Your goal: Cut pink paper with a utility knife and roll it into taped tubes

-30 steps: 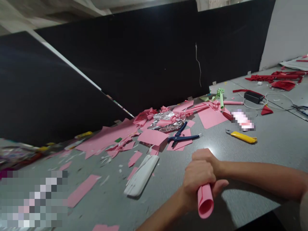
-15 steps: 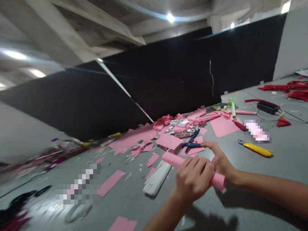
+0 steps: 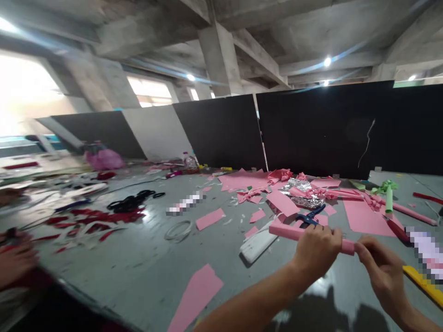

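Note:
A rolled pink paper tube (image 3: 285, 232) lies slanted in front of me, held off the table. My left hand (image 3: 316, 249) is wrapped around it right of its middle, fingers closed. At the tube's right end, my right hand (image 3: 382, 267) has its thumb against the rim and its fingers curled in; part of the grip is hidden. Just beyond the tube are a dark blue hand tool (image 3: 308, 219), scissors or pliers, and a white flat oblong object (image 3: 258, 248). Pink paper pieces (image 3: 282, 204) and crumpled foil (image 3: 306, 199) lie behind them.
A yellow utility knife (image 3: 424, 287) lies at the right. Clear coiled tubing (image 3: 178, 230), black cord loops (image 3: 133, 201) and red scraps (image 3: 93, 216) spread leftward. Another person's hand (image 3: 17, 263) is at the left edge. Black panels (image 3: 221, 133) stand behind the table.
The view has swung left and levelled. My right hand has moved from behind the tube to its right end. My left hand still grips the tube.

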A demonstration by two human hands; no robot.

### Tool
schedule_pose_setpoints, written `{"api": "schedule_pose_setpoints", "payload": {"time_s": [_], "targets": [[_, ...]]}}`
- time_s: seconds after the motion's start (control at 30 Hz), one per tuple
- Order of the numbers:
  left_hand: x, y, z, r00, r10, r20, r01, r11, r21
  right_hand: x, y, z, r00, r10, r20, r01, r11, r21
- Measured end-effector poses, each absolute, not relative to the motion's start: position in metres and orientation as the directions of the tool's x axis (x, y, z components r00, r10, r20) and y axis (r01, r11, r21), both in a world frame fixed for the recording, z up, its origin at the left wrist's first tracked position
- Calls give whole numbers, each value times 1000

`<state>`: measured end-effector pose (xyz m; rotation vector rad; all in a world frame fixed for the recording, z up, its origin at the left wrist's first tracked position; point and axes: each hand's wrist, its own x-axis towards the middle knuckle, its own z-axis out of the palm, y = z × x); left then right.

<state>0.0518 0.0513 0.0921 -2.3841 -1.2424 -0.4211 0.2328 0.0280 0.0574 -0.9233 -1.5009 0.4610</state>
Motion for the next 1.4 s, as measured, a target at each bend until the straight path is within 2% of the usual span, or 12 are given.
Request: {"api": "schedule_pose_setpoints", "payload": {"time_s": [0.2, 0.37, 0.5, 0.63, 0.8, 0.97, 1.03, 1.1, 1.2, 1.27, 1.33, 1.4], "targets": [[50, 53, 99, 492, 778, 391, 868, -475, -148, 226, 35, 56, 147, 825, 546, 266, 499, -825], [51, 57, 105, 448, 841, 304, 892, -441, -97, 231, 46, 52, 77, 869, 489, 258, 456, -852], [45, 60, 114, 381, 896, 227, 924, -375, -68, 232, 52, 51, 222, 857, 464, 239, 414, -878], [34, 64, 123, 350, 918, 187, 937, -342, -76, 226, 60, 44, 200, 880, 431, 246, 380, -892], [29, 69, 127, 342, 936, 81, 926, -322, -195, 213, 61, 27, 19, 922, 387, 291, 365, -884], [35, 60, 123, 360, 930, 75, 928, -349, -126, 211, 42, 22, -219, 873, 435, 328, 486, -810], [43, 56, 113, 366, 928, 69, 927, -357, -114, 214, 37, 18, -290, 857, 425, 371, 510, -776], [53, 56, 100, 385, 921, 63, 921, -379, -92, 216, 36, 11, -431, 801, 415, 388, 580, -716], [61, 61, 91, 410, 903, 129, 912, -406, -60, 218, 34, -1, -645, 656, 391, 386, 722, -574], [47, 64, 105, 362, 898, 249, 931, -364, -43, 220, 34, -8, -721, 568, 397, 372, 801, -469], [14, 63, 134, 239, 873, 426, 966, -259, -12, 222, 35, -11, -735, 543, 407, 388, 828, -405], [-32, 58, 169, 71, 791, 608, 989, -133, 57, 224, 38, -12, -700, 587, 406, 436, 802, -408]]}}
